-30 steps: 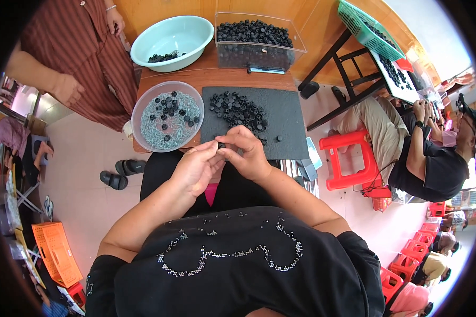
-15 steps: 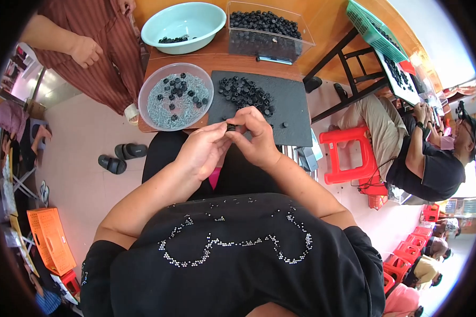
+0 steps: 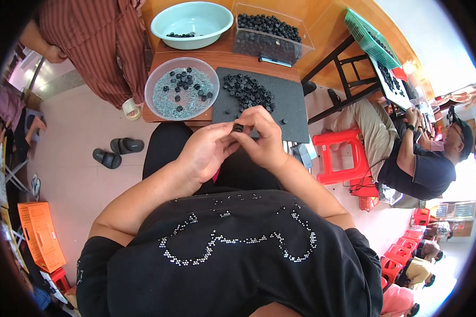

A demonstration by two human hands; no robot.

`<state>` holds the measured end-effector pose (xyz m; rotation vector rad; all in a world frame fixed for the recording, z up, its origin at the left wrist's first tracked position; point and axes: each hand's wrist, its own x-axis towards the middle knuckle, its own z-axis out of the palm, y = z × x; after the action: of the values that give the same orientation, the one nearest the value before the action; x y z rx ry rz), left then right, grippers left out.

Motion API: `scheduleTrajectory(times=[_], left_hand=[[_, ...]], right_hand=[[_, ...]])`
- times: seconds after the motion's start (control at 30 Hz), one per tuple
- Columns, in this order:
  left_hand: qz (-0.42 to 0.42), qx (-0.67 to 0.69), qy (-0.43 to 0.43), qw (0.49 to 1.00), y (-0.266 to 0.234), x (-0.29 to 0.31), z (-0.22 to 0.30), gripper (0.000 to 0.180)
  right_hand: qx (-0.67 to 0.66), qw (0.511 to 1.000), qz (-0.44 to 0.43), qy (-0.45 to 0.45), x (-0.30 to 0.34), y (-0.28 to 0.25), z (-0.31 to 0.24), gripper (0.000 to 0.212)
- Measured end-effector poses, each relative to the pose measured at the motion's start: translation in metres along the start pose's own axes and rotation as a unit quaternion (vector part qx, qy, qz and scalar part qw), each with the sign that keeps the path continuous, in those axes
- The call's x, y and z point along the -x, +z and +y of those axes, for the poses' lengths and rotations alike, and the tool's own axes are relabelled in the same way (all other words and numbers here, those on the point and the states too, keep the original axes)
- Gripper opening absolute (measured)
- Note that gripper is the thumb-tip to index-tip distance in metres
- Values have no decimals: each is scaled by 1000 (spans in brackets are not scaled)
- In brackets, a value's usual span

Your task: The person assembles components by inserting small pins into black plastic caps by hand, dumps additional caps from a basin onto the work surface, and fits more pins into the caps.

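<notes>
My left hand [image 3: 205, 152] and my right hand [image 3: 261, 136] meet above my lap, fingertips pinched together on one small black round part [image 3: 238, 128]. Just beyond them lies a dark grey mat [image 3: 291, 103] with a heap of the same black parts [image 3: 247, 91]. To its left stands a clear round bowl [image 3: 182, 87] with small pale pieces and several black parts in it.
A pale green basin [image 3: 193, 22] and a clear rectangular box of black parts [image 3: 269, 33] stand at the back of the wooden table [image 3: 217, 57]. A person in a striped garment [image 3: 98, 45] stands at left. Another person sits on a red stool [image 3: 341, 157] at right. Black sandals [image 3: 116, 150] lie on the floor.
Both hands stay pinched together on the small black part, with only slight finger shifts. The view has tilted, so the table sits a little higher in the picture.
</notes>
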<state>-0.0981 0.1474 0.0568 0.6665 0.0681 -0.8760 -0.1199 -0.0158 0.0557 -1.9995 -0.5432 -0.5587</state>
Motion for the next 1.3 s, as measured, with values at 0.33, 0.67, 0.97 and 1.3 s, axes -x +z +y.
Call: scheduleTrajectory(times=[0.33, 0.67, 0.97, 1.3], left_hand=[[111, -90, -12, 990, -71, -16, 0, 29], [153, -250, -48, 955, -91, -36, -15, 24], [72, -685, 268, 674, -89, -94, -14, 30], [72, -752, 291, 587, -94, -131, -19, 15]], right_hand=[[-123, 910, 59, 391, 13, -19, 75, 7], [-24, 916, 194, 351, -155, -76, 167, 23], [105, 929, 30, 353, -17, -30, 158, 11], [250, 957, -23, 147, -20, -9, 163, 6]])
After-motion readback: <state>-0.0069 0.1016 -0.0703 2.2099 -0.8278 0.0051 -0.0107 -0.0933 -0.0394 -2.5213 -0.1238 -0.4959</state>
